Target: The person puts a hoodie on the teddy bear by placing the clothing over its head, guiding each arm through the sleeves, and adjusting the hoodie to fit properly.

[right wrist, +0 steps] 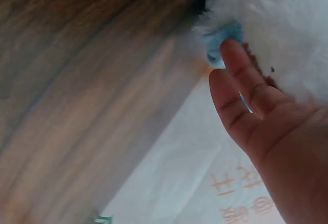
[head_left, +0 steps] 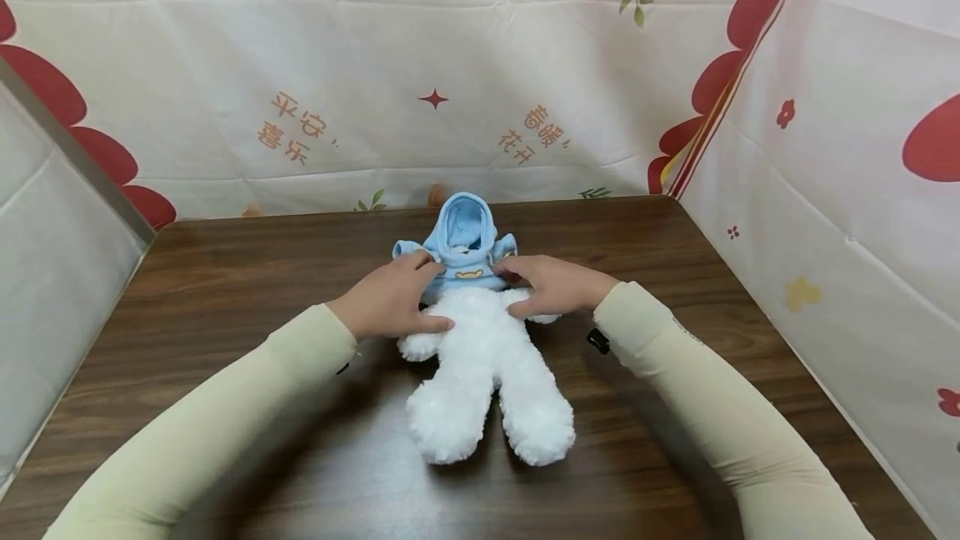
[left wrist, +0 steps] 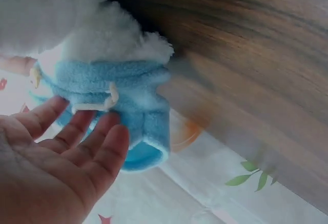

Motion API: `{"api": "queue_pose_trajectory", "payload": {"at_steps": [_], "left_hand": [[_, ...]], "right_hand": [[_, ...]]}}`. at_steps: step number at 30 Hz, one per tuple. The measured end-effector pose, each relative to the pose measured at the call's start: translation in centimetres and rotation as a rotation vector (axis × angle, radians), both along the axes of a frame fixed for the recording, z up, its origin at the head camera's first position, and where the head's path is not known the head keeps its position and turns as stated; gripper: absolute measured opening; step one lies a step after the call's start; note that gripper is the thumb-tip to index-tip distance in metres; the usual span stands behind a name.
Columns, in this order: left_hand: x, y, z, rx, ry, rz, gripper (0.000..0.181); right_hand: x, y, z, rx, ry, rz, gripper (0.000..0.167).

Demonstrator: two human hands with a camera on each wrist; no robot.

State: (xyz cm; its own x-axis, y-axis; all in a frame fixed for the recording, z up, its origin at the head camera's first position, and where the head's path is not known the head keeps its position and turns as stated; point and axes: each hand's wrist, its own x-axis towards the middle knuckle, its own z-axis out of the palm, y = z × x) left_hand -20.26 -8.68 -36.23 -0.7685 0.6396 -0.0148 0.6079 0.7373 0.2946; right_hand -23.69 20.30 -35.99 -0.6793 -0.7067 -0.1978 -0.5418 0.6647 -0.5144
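A white fluffy plush body [head_left: 480, 323] lies on the table, legs toward me. A small light-blue hooded garment [head_left: 470, 267] with a yellow mark is at its upper end, its hood opening showing no plush head. My left hand [head_left: 393, 294] rests its fingers at the garment's left side, thumb on the plush. On the other side, my right hand [head_left: 555, 283] has fingertips at the garment's edge and thumb on the plush. The left wrist view shows relaxed fingers of the left hand [left wrist: 66, 157] beside the blue cloth [left wrist: 110, 88]; the right hand [right wrist: 277, 124] shows extended fingers near white fur [right wrist: 287, 34].
The dark wooden table [head_left: 247, 273] ends at a patterned white cloth backdrop [head_left: 390, 48]. More white cloth [head_left: 862, 190] hangs along the right side. A pale grey panel [head_left: 45, 207] stands at the left.
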Motion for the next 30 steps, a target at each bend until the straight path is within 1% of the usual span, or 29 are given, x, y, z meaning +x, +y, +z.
{"api": "queue_pose_trajectory", "payload": {"at_steps": [2, 4, 6, 8, 10, 11, 12, 14, 15, 17, 19, 21, 24, 27, 29, 30], "left_hand": [[0.3, 0.2, -0.2, -0.008, 0.012, 0.012, 0.091], [0.7, 0.3, -0.4, 0.002, 0.027, 0.030, 0.091], [1.0, 0.4, -0.7, 0.014, 0.072, 0.052, 0.091], [1.4, 0.4, -0.9, 0.035, 0.124, 0.084, 0.087], [1.8, 0.5, -1.1, 0.053, 0.174, 0.103, 0.079], [2.0, 0.5, -1.1, 0.059, 0.187, 0.107, 0.073], [2.1, 0.5, -1.2, 0.067, 0.187, 0.110, 0.069], [2.3, 0.5, -1.3, 0.078, 0.159, 0.106, 0.063], [2.3, 0.5, -1.4, 0.079, 0.138, 0.102, 0.062], [2.2, 0.6, -1.5, 0.087, 0.087, 0.094, 0.066], [1.9, 0.6, -1.7, 0.095, 0.041, 0.091, 0.071], [1.1, 0.5, -1.9, 0.100, -0.002, 0.086, 0.075], [-0.6, 0.4, -2.2, 0.102, -0.045, 0.075, 0.076], [-2.6, 0.4, -2.3, 0.117, -0.061, 0.073, 0.073], [-3.5, 0.4, -2.3, 0.128, -0.068, 0.077, 0.071], [-3.8, 0.5, -2.2, 0.131, -0.070, 0.080, 0.070]], "right_hand": [[0.3, -0.3, 0.3, 0.008, 0.010, 0.000, 0.066], [0.7, -0.7, 0.6, 0.011, 0.047, 0.016, 0.064], [1.1, -1.1, 0.9, 0.015, 0.088, 0.041, 0.061], [1.4, -1.4, 1.2, 0.011, 0.111, 0.066, 0.059], [1.6, -1.6, 1.3, 0.011, 0.106, 0.077, 0.058], [1.6, -1.6, 1.3, 0.009, 0.098, 0.076, 0.057], [1.6, -1.6, 1.3, 0.007, 0.090, 0.072, 0.057], [1.6, -1.6, 1.1, 0.004, 0.068, 0.061, 0.058], [1.5, -1.5, 1.0, 0.003, 0.057, 0.058, 0.058], [1.5, -1.5, 0.8, -0.006, 0.035, 0.058, 0.061], [1.4, -1.4, 0.4, -0.006, 0.015, 0.059, 0.065], [1.1, -1.4, 0.0, -0.012, 0.000, 0.059, 0.069], [0.2, -1.5, -0.3, -0.005, 0.003, 0.036, 0.073], [-1.1, -1.9, -0.4, 0.007, 0.033, -0.006, 0.074], [-1.8, -2.1, -0.4, 0.016, 0.060, -0.028, 0.073], [-2.1, -2.1, -0.5, 0.019, 0.073, -0.035, 0.071]]}}
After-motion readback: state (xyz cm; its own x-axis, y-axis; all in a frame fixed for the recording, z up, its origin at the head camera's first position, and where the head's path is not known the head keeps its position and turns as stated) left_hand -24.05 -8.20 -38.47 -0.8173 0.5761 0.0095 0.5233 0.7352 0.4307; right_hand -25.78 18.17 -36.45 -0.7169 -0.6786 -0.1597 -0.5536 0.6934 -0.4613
